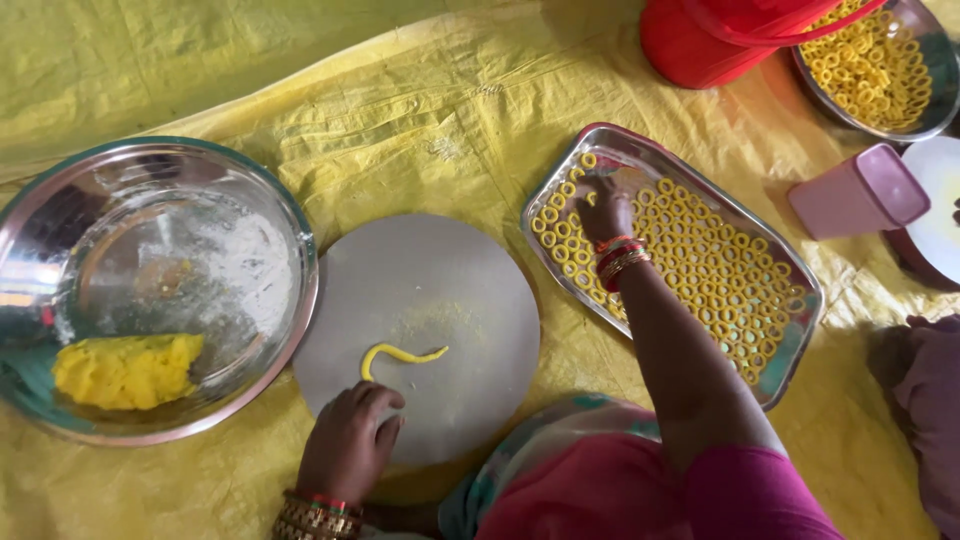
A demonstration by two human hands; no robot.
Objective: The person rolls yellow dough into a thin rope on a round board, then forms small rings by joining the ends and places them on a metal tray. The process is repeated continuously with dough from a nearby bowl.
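The ground sheet (420, 110) is yellow and creased throughout. The round board (450, 290) is plain grey, dusted pale yellow near its middle. The dough strip (400, 355) on it is bright yellow, as is the dough lump (125, 370) in the silver bowl (290, 215), whose inside is smeared white. The rectangular tray (790, 350) is silver and carries rows of yellow rings (700, 260). The bangles (620, 258) at the right wrist are red, orange and gold. The box (860, 192) is pink; the bucket (700, 45) is red. The sleeve (760, 495) is magenta.
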